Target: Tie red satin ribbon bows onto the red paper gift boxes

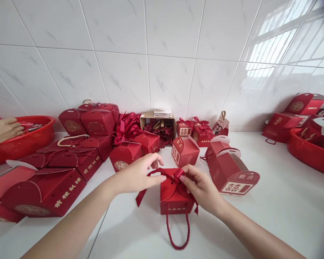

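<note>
In front of me on the white counter stands a small red gift box (175, 201) with a curved-flap lid. A twisted red cord handle (177, 247) hangs from its near side and lies on the counter. Across its top runs a red satin ribbon (142, 196), looped into a bow near the middle. My right hand (201, 185) pinches the bow between thumb and fingers at the box's right side. Fingers apart, my left hand (142, 174) hovers over the left edge of the lid, its thumb beside the ribbon.
Larger red boxes (70, 162) crowd the left; several small ones (185, 151) stand ahead and right. Behind are a heap of ribbons (128, 126) and a cardboard box (146, 122). Red baskets (307, 154) flank both sides; another person's hand (5, 129) reaches into the left one.
</note>
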Demonstrator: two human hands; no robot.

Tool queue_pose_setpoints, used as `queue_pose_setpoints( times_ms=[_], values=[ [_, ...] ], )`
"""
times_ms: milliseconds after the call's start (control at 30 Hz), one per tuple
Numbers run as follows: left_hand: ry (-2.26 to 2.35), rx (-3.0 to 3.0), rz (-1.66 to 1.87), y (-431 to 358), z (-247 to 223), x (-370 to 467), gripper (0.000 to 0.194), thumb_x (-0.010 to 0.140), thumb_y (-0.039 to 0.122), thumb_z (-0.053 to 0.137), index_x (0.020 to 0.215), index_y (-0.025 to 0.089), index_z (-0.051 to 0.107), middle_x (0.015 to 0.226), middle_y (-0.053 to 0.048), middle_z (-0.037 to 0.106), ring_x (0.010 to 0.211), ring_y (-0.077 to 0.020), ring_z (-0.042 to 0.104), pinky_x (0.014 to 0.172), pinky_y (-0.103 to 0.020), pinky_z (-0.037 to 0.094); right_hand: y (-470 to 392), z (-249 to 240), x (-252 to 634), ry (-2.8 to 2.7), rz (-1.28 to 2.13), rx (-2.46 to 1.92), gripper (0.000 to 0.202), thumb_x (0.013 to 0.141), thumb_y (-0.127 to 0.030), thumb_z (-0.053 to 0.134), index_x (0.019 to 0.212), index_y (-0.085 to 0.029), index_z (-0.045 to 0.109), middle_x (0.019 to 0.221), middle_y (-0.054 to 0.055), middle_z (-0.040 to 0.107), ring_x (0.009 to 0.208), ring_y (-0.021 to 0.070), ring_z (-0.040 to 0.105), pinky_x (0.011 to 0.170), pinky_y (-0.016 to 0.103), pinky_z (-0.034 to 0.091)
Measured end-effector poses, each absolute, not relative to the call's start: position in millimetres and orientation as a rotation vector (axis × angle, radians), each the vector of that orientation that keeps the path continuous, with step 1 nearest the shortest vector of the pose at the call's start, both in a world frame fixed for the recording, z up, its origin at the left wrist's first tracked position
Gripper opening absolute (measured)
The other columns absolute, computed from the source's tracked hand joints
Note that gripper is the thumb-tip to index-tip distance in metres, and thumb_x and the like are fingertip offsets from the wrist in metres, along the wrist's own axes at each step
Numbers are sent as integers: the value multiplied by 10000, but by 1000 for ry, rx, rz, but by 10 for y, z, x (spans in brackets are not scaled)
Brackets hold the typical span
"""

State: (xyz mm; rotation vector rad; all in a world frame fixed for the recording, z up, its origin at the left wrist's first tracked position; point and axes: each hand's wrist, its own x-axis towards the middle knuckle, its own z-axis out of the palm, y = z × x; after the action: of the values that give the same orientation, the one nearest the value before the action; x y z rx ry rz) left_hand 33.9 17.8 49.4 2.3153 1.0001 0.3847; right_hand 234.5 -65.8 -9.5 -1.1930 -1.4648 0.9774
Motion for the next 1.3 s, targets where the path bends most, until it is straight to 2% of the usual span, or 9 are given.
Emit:
queue_pose_setpoints(
  times_ms=[67, 233, 367, 567, 833, 933, 1000, 1133, 1300],
  values=[
    [1056, 2187, 471, 224, 344, 342, 267, 803, 478, 574, 893, 227, 555, 902, -6, 607, 814, -178, 578, 682, -255, 449, -656, -118, 2357, -1539, 945, -1155, 232, 955, -362, 436, 901, -184, 575, 855, 29, 611, 678, 111, 517, 606, 221, 428],
    [1046, 1757, 527, 275, 20, 407, 381, 887, 503, 411, 730, 187, 554, 706, 4, 597, 694, -163, 571, 635, -263, 456, -637, -134, 2346, -1620, 852, -1076, 222, 972, -316, 393, 870, -192, 546, 871, 43, 608, 819, 148, 563, 731, 260, 448],
    [978, 1687, 398, 311, 64, 348, 354, 794, 452, 577, 585, 168, 545, 556, 17, 533, 551, -143, 532, 558, -260, 437, -652, -118, 2290, -1617, 812, -1159, 197, 958, -305, 387, 859, -194, 514, 798, 28, 596, 746, 148, 550, 679, 265, 441],
    [824, 1678, 433, 133, 426, 346, 260, 788, 319, 612, 577, 186, 538, 612, 8, 614, 639, -144, 582, 703, -286, 463, -644, -112, 2143, -1423, 733, -1381, 98, 853, -262, 482, 781, -196, 498, 674, 5, 591, 620, 151, 533, 569, 257, 402],
    [629, 1636, 602, -20, 794, 690, 236, 850, 334, 563, 716, 176, 676, 732, -53, 700, 659, -177, 652, 741, -356, 535, -680, -32, 2102, -1533, 706, -1342, 95, 804, -172, 500, 845, -196, 582, 772, 17, 659, 665, 154, 576, 616, 254, 428],
    [605, 1796, 695, 28, 840, 777, 212, 845, 358, 589, 856, 191, 718, 898, -75, 728, 870, -224, 670, 847, -390, 531, -702, -63, 2104, -1539, 694, -1326, 96, 841, -264, 517, 821, -192, 576, 719, 18, 619, 615, 148, 520, 578, 252, 402],
    [551, 1888, 718, 63, 825, 800, 283, 867, 403, 563, 1040, 223, 696, 1085, -85, 699, 1072, -249, 616, 942, -411, 490, -690, -97, 2099, -1506, 695, -1356, 217, 872, -355, 497, 738, -191, 541, 661, 19, 576, 578, 146, 473, 539, 257, 367],
    [706, 1920, 736, 89, 669, 734, 475, 919, 558, 357, 1145, 239, 626, 1155, -106, 664, 1079, -233, 613, 922, -410, 501, -657, -139, 2097, -1470, 739, -1330, 331, 916, -414, 420, 668, -197, 455, 621, 5, 503, 562, 137, 418, 532, 260, 328],
    [976, 2073, 619, -11, 371, 570, 542, 648, 443, 771, 1129, 218, 666, 1150, -93, 688, 1062, -286, 631, 924, -422, 512, -683, -160, 2123, -1493, 692, -1281, 370, 927, -428, 407, 641, -195, 438, 593, -12, 421, 558, 130, 372, 527, 259, 304]
  ],
)
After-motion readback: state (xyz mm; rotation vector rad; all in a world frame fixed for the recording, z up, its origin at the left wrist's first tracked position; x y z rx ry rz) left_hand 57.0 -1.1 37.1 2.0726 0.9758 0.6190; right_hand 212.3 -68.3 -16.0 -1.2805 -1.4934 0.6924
